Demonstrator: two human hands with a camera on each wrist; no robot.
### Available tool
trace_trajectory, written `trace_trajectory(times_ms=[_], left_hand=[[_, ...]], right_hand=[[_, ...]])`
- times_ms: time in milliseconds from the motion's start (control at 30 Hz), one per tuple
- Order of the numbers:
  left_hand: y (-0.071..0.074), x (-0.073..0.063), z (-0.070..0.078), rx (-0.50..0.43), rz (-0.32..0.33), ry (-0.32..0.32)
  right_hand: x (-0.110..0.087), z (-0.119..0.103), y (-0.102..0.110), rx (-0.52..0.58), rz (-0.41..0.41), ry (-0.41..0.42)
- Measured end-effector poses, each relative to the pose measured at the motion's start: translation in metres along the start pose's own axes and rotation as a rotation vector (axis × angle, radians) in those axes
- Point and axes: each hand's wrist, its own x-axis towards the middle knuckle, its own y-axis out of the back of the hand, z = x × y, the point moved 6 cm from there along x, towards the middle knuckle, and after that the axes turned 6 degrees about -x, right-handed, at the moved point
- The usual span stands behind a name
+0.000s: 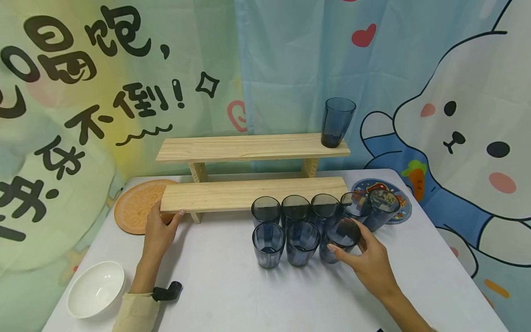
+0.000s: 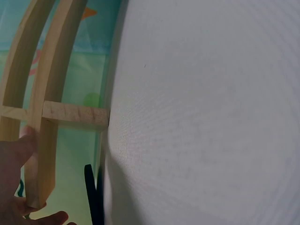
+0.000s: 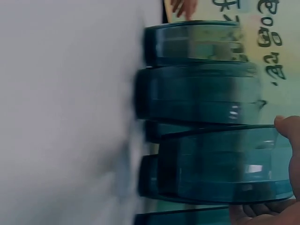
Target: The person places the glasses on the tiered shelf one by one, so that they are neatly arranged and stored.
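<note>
My left hand (image 1: 159,235) grips the left end of the lower board of a two-tier wooden shelf (image 1: 249,193); in the left wrist view the thumb and fingers (image 2: 27,140) lie around that end. With my right hand (image 1: 371,263) I hold a blue-tinted drinking glass (image 1: 341,235) near its rim, thumb on one side and fingers on the other. Its base sits a little higher than its neighbours' in the right wrist view. Beside it in the front row stand two more glasses (image 1: 268,246), with several similar glasses (image 1: 296,208) behind them.
One glass (image 1: 338,122) stands on the upper board's right end. An orange round mat (image 1: 134,207) lies behind my left hand, and a white bowl (image 1: 96,290) stands front left. A blue patterned mat (image 1: 400,198) lies behind the right-hand glasses. A printed curtain (image 1: 282,60) hangs behind.
</note>
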Motion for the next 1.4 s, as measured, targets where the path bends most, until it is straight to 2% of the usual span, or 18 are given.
trace_trajectory(times_ms=[133,233,400,567,900,1167,1400], left_hand=[[0.000,0.000,-0.001,-0.006,0.005,-0.005],[0.001,-0.001,-0.001,-0.012,0.007,-0.010],[0.002,-0.001,-0.003,-0.010,0.002,0.009],[0.003,-0.001,-0.004,-0.006,-0.011,0.028],[0.004,-0.001,-0.006,-0.019,0.002,0.009],[-0.001,-0.002,-0.003,-0.025,-0.017,0.005],[-0.001,-0.002,-0.001,-0.010,-0.022,0.021]], right_hand=[[0.004,-0.017,0.013,-0.005,-0.045,-0.027],[0.009,-0.034,0.026,-0.012,-0.068,-0.016],[0.024,-0.063,0.045,-0.033,-0.073,0.040],[0.047,-0.090,0.054,-0.037,-0.078,0.100],[0.122,-0.120,0.042,-0.012,-0.121,0.128],[0.177,-0.132,0.031,-0.020,-0.097,0.146],[0.211,-0.144,0.018,-0.035,-0.020,0.173]])
